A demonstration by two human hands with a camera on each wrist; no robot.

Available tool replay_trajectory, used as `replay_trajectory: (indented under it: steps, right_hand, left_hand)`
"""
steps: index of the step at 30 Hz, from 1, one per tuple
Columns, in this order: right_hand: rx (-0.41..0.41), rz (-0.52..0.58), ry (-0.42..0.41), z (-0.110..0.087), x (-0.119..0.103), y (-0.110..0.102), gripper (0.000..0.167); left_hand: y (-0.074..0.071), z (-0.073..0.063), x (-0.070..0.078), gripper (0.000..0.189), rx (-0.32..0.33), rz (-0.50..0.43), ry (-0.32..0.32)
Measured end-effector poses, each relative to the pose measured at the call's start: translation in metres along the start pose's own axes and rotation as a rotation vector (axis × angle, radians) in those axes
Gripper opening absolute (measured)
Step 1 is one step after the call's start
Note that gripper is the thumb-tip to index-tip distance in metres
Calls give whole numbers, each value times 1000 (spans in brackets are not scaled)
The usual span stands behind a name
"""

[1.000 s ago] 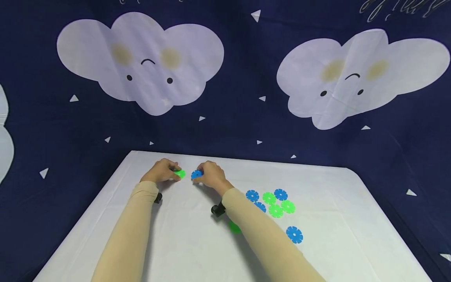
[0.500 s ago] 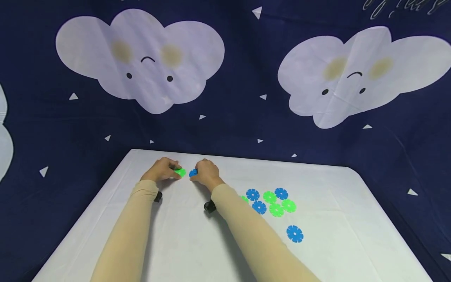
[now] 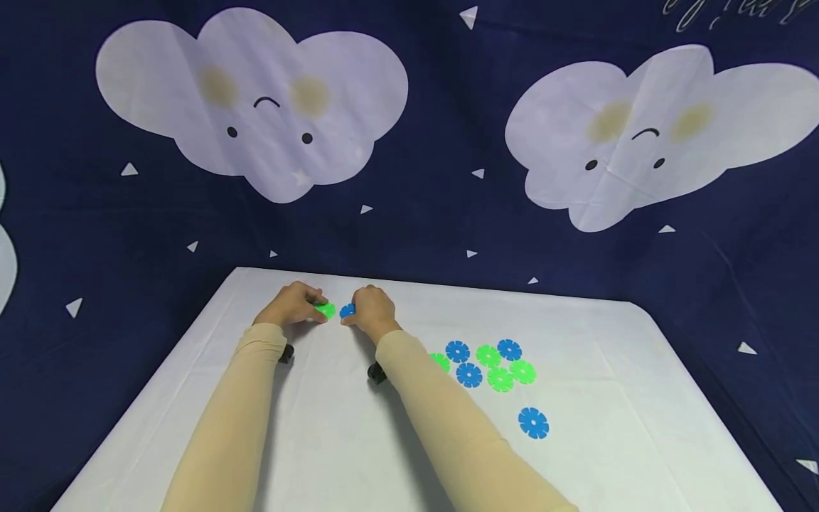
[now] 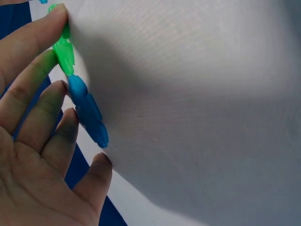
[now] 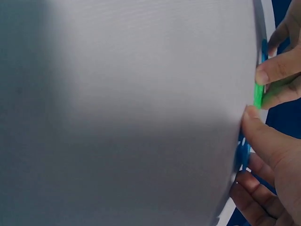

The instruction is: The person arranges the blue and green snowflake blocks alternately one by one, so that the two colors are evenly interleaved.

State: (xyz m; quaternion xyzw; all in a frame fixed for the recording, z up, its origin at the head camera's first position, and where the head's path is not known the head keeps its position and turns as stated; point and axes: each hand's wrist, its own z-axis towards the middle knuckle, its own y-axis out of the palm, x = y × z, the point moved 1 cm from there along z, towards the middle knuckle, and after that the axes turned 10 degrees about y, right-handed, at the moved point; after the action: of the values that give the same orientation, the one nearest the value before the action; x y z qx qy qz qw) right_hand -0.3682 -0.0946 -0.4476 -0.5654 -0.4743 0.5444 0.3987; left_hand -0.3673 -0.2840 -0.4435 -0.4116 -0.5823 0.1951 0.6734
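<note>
At the far side of the table, my left hand (image 3: pixel 291 304) pinches a green notched plastic disc (image 3: pixel 327 311) between thumb and finger. The left wrist view shows a second disc, blue (image 4: pixel 88 113), meeting the green disc's edge beneath my fingers; whether they interlock I cannot tell. My right hand (image 3: pixel 374 311) holds another blue notched disc (image 3: pixel 348 311) by its edge, partly covered by the fingers. In the head view a small gap separates it from the green disc. The right wrist view shows my thumb and fingers around this blue disc (image 5: pixel 243 153), just beside the green one.
Several loose blue and green discs (image 3: pixel 500 380) lie on the white tabletop (image 3: pixel 608 441) to the right of my right forearm. One blue disc (image 3: pixel 534 422) lies apart, closer to me. A dark blue cloud-printed cloth (image 3: pixel 441 142) hangs behind the table's far edge.
My right hand has moved a little left with its blue disc, closer to the green one. My left hand stays nearly still. My right sleeve has shifted left, uncovering more of the loose discs.
</note>
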Motion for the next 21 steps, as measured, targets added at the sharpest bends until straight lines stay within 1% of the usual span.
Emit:
replay_trajectory:
  steps: [6, 14, 21]
  right_hand:
    - [28, -25, -13, -1, -3, 3, 47]
    - [38, -21, -8, -1, -3, 5, 47]
    - [46, -21, -15, -2, -4, 7, 48]
  left_hand:
    - [1, 0, -3, 49, 6, -13, -15]
    - [1, 1, 0, 50, 6, -5, -21]
    - [1, 1, -2, 50, 5, -27, -55]
